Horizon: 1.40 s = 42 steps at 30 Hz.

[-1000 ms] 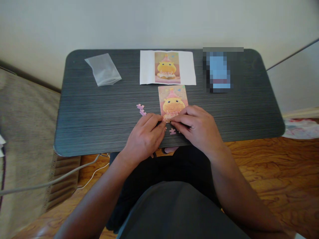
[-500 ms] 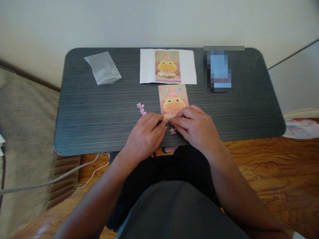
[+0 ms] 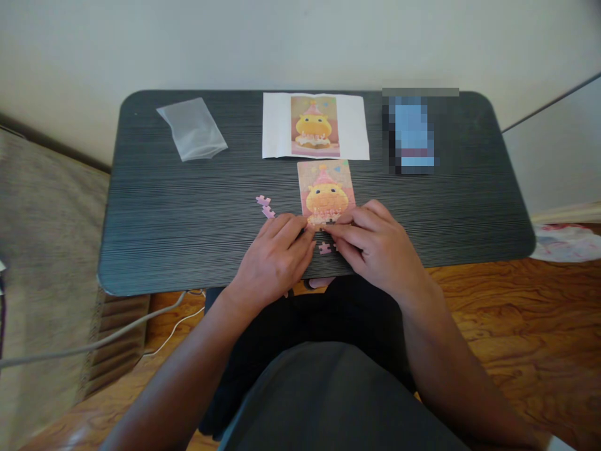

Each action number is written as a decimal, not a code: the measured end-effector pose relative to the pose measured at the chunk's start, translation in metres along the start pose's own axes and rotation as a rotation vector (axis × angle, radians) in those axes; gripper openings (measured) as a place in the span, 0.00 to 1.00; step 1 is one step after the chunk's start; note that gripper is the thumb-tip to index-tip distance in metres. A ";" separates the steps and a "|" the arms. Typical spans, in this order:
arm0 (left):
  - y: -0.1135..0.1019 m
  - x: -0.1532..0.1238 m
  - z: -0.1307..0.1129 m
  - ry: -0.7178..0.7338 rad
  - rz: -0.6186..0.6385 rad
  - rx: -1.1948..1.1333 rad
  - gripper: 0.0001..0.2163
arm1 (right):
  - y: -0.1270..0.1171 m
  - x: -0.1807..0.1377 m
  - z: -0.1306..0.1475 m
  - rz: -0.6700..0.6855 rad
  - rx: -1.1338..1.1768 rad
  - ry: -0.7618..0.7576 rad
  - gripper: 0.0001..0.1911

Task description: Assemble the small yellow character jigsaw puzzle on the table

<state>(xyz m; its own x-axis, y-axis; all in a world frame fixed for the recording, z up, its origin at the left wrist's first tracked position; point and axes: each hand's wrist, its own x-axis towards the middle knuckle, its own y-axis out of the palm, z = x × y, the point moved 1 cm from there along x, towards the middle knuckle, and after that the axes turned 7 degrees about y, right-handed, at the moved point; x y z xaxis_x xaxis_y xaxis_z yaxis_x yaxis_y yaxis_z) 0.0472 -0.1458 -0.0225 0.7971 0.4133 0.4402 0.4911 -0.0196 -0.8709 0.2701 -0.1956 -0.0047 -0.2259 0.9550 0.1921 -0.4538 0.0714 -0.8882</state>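
A partly assembled jigsaw puzzle (image 3: 327,188) lies in front of me, showing a yellow character in a pink party hat. Its lower edge is uneven, with a small dark gap near my right fingertips. My left hand (image 3: 277,260) rests at the lower left corner, fingers together and pressed on the puzzle's edge. At the lower right, my right hand (image 3: 375,247) is closed in a pinch at the bottom edge, on what looks like a puzzle piece mostly hidden by the fingers. A loose pink puzzle piece (image 3: 325,248) lies between the hands, and another peeks out beside my right fingers.
Two pink pieces (image 3: 263,200) lie left of the puzzle. Behind it is a white sheet (image 3: 277,125) printed with the same picture. A clear plastic bag (image 3: 195,131) lies at the back left of the dark table (image 3: 188,232), a blurred blue object (image 3: 412,131) at the back right.
My right hand has shifted slightly right and down, uncovering more of the puzzle's lower part and a dark gap in it. The left hand stays nearly in place.
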 end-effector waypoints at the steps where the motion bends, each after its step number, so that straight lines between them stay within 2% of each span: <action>1: 0.000 0.000 0.000 0.001 0.002 0.002 0.10 | -0.001 -0.003 -0.001 -0.029 -0.002 0.011 0.16; 4: 0.001 -0.002 0.000 0.009 0.000 0.002 0.11 | -0.004 -0.009 -0.004 -0.082 -0.014 0.025 0.13; 13: 0.002 -0.002 0.000 0.024 0.006 0.009 0.11 | 0.002 -0.006 0.000 -0.032 -0.044 0.044 0.17; 26: 0.004 -0.004 0.000 0.031 0.004 0.014 0.12 | 0.005 -0.004 0.001 -0.019 -0.026 0.046 0.16; 36: 0.002 -0.003 0.000 0.032 -0.127 -0.038 0.10 | 0.009 -0.004 0.000 -0.032 -0.003 0.052 0.15; 42: 0.004 -0.006 0.000 0.039 -0.135 -0.024 0.12 | 0.013 -0.003 0.000 -0.074 0.014 0.027 0.14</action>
<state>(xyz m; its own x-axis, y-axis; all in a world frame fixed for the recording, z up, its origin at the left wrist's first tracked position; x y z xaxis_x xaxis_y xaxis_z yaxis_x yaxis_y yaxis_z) 0.0442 -0.1484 -0.0291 0.7359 0.3781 0.5617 0.6027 0.0123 -0.7979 0.2650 -0.1976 -0.0165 -0.1680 0.9548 0.2453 -0.4803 0.1380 -0.8662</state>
